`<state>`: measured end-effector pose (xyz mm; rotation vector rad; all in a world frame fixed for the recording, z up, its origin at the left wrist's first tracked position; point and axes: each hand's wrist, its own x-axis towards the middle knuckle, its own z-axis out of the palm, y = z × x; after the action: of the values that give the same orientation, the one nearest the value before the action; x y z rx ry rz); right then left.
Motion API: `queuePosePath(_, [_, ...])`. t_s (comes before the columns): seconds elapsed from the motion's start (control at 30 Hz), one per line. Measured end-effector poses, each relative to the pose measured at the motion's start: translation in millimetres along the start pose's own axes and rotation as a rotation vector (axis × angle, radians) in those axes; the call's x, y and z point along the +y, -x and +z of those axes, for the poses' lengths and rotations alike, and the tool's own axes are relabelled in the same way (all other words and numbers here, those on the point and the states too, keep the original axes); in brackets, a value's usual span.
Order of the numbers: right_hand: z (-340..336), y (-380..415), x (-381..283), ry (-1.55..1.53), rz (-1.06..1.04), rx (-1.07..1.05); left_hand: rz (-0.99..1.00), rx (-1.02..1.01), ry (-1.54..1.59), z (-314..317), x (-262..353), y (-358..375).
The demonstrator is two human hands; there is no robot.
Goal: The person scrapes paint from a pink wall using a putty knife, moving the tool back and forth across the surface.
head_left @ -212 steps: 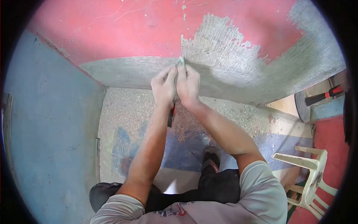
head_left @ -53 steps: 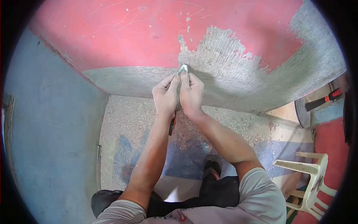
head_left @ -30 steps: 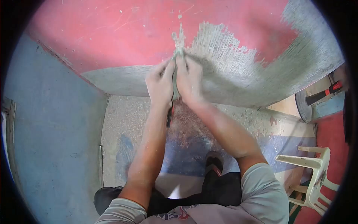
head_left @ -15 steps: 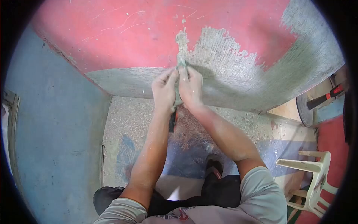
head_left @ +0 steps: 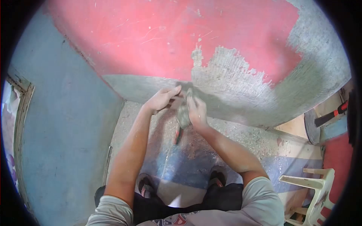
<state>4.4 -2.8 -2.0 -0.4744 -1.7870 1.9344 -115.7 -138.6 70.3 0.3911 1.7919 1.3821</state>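
Drawn away from the right hand (head_left: pixel 198 112), the left hand (head_left: pixel 160 100) hangs loosely curled, while the right pinches the grey-green piece (head_left: pixel 183 116) between both hands, facing the patchy wall (head_left: pixel 226 69), where even pressure likely works best.

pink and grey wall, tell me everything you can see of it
The wall stands upright, pink above and streaky grey below. A ragged grey patch climbs right of centre; grey also rises along the right edge. Thin pale scratches mark the pink. Its left side meets a blue wall. The left hand and right hand are in front of its lower part; contact is unclear.
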Motion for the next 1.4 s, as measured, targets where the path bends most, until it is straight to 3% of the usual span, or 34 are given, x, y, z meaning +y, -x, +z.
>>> queuePosePath(0.1, [-16,33,48,0.263,0.246,-0.274,-0.262,0.042,-0.526,-57,-38,13])
queuePosePath(0.17, [-15,42,47,0.397,0.32,-0.432,-0.295,-0.116,-1.299,-132,-114,-14])
queuePosePath(0.27, [-7,41,14,0.823,0.198,-0.731,-0.37,0.249,-1.004,-176,-157,27])
queuePosePath(0.3, [-6,42,-1,0.937,0.03,-0.865,-0.402,0.361,-0.848,-185,-170,44])
queuePosePath(0.37, [-21,45,10,1.25,-0.216,-0.889,-0.489,0.516,-0.371,-186,-188,73])
queuePosePath(0.43, [-21,39,-22,1.471,-0.069,-1.055,-0.516,0.469,-0.016,-204,-236,70])
queuePosePath(0.5, [-12,35,-43,1.556,0.074,-1.109,-0.496,0.324,-0.056,-195,-210,82])
queuePosePath(0.6, [-26,21,-35,1.397,0.158,-1.147,-0.456,0.416,-0.167,-198,-170,66])
queuePosePath(0.67, [-30,11,-31,1.485,0.117,-1.18,-0.19,0.605,-0.216,-196,-158,57])
queuePosePath(0.77, [-28,4,-33,1.487,0.124,-1.227,-0.284,0.549,-0.045,-198,-159,38])
queuePosePath(0.87, [-17,7,-33,1.446,0.152,-1.234,-0.388,0.345,-0.224,-186,-156,50])
queuePosePath(1.0, [-3,12,-4,1.381,0.365,-1.132,-0.384,0.26,-0.423,-178,-177,32])
queuePosePath(1.1, [2,17,41,1.308,0.359,-1.045,-0.259,0.286,-0.376,-173,-156,29])
queuePosePath(1.23, [33,42,38,0.866,0.551,-0.709,-0.294,0.334,-0.257,-178,-161,7])
queuePosePath(1.33, [42,57,67,0.191,0.844,-0.444,-0.25,0.395,-0.307,-182,-179,-8])
queuePosePath(1.4, [43,55,79,0.026,0.841,-0.419,-0.249,0.405,-0.328,-184,-180,-14])
